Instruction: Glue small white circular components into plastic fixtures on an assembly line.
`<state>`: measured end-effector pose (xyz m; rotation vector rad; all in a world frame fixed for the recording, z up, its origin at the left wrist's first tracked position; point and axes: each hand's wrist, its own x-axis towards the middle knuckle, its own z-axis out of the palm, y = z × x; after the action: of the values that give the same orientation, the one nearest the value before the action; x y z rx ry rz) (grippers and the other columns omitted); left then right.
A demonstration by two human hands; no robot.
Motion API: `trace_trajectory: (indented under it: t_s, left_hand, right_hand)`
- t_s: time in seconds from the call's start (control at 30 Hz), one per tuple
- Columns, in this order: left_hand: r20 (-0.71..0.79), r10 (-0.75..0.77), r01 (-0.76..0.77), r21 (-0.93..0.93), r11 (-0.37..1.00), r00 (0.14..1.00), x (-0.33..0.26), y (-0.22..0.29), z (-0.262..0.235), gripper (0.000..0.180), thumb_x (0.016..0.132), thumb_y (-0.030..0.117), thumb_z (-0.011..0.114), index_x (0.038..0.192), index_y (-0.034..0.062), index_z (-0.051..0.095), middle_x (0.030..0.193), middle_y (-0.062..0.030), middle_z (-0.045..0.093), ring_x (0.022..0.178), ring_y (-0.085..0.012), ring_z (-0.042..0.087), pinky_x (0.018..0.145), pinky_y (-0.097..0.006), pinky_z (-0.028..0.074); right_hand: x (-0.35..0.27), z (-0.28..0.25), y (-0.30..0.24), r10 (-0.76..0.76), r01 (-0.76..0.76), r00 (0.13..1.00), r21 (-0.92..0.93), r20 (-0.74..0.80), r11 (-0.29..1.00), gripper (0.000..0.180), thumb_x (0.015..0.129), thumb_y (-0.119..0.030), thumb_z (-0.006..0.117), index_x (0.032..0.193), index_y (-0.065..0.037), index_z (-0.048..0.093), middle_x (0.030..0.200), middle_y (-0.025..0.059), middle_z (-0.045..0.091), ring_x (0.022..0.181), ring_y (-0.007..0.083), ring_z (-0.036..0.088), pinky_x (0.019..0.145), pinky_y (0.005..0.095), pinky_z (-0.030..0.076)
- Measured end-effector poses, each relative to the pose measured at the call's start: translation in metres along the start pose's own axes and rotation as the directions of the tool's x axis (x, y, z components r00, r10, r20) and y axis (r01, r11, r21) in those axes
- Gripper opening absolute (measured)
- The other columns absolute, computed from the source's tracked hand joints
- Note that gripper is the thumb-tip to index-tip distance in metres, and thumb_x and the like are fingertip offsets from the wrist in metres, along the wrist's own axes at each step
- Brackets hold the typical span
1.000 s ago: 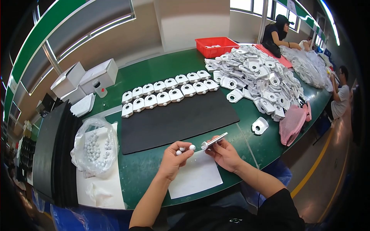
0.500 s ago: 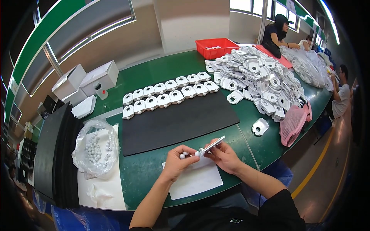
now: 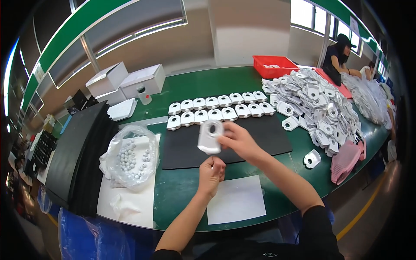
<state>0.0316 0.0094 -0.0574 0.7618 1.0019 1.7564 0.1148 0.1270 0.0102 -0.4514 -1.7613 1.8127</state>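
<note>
My right hand grips a white plastic housing with a round dark hole, raised over the black foam mat. The housing is slightly blurred. Just below its lower edge, my left hand is closed in a fist; whatever it holds is hidden. Similar housings lie in two rows on the mat's far part, with small white balls along their near edges. To the left, an open clear plastic bag holds many small white balls.
A large heap of white housings covers the right side, near a red bin. One housing lies apart, by a pink mesh bag. White paper lies in front of me. Black foam sheets stand stacked left. A co-worker sits far right.
The housing has risen and moved away from me in my right hand, now turned flat toward my view. My left fingers have closed, and the balls seen in them before are hidden. My view swung left.
</note>
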Motion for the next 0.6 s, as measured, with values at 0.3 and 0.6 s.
trace_trajectory:
  t_s: [0.3,0.6]
  left_hand:
    - [-0.164,-0.172,0.069,-0.497,0.865,0.971,0.007,0.019,-0.008,0.050,0.089,0.055,0.033,0.072,0.0090,0.046,0.059,-0.0002,0.038,0.049,-0.0074,0.034,0.037,-0.019,0.022]
    - [-0.171,-0.177,0.029,-0.635,0.772,0.969,0.009,0.016,-0.019,0.042,0.091,0.045,0.039,0.076,0.0076,0.049,0.063,-0.0020,0.042,0.050,-0.0093,0.037,0.037,-0.020,0.026]
  right_hand:
    - [0.135,0.065,0.090,0.386,-0.362,0.920,-0.226,0.073,0.904,0.038,0.077,-0.014,0.067,0.107,0.005,0.055,0.072,0.0075,0.061,0.058,0.0100,0.056,0.051,0.0215,0.049]
    - [0.144,0.076,0.103,0.270,-0.302,0.951,-0.275,-0.149,0.913,0.034,0.074,-0.008,0.064,0.103,0.007,0.055,0.078,0.0105,0.061,0.058,0.0134,0.060,0.050,0.0229,0.051]
